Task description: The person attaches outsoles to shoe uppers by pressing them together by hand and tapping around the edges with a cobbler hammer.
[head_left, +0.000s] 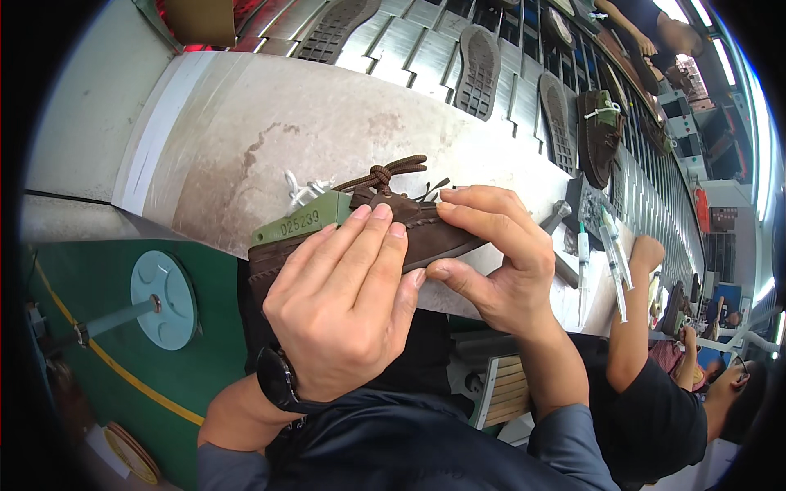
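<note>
A dark brown leather shoe [431,239] lies on its side at the worktable's near edge, with a green shoe last [303,219] inside it. A brown lace [381,173] is knotted at its front, its loops sticking up. My left hand [344,299], a black watch at its wrist, is laid over the upper with fingers together and thumb along the near side. With thumb and fingers bent round the other end, my right hand [508,254] grips the same shoe. Behind the last sits a white string bundle [307,190]. The shoe's near side is partly hidden by my hands.
Beyond the pale worktable [270,123] runs a metal slat conveyor [417,49] carrying soles [479,72] and another brown shoe [600,135]. Several syringes [612,250] and a hammer [557,214] lie at right. A co-worker [655,417] sits close on the right.
</note>
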`<state>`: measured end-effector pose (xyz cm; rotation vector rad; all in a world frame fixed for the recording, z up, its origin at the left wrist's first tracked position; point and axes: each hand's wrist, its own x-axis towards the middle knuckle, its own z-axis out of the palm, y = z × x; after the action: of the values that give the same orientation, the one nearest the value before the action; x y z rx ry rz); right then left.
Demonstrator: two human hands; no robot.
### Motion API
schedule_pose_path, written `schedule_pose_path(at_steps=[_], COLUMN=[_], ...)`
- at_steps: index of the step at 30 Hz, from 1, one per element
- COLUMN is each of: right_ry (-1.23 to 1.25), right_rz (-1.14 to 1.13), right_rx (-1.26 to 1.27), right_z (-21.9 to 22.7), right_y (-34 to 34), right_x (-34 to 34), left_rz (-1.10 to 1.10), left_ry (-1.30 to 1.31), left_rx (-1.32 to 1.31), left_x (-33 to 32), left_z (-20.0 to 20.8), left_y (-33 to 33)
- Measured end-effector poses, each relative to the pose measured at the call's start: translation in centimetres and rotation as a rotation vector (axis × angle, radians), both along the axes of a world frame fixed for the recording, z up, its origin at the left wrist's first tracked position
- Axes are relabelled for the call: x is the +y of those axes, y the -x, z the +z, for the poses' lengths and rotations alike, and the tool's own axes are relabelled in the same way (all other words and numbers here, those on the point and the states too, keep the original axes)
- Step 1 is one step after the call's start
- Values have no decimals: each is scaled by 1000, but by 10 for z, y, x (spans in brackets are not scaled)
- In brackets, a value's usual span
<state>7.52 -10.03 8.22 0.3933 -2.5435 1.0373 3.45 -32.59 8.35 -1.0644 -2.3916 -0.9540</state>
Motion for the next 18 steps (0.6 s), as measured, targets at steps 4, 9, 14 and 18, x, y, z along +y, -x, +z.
schedule_pose_path(at_steps=[4,9,14,18], right_ry=[74,207,250,182], right_rz=[83,201,239,207], right_rx=[-186,-395,-418,-407], right_z=[13,9,-1,8], right_y=[-1,-2,-3,-5], right_x=[8,45,43,35], left_rz=[-20,-255,-250,-254], left_ry=[45,140,170,237], left_rx=[6,-137,-205,-242], left_x=[-9,-34,-35,-35], left_z=[4,17,6,6], left_y=[-8,18,29,28])
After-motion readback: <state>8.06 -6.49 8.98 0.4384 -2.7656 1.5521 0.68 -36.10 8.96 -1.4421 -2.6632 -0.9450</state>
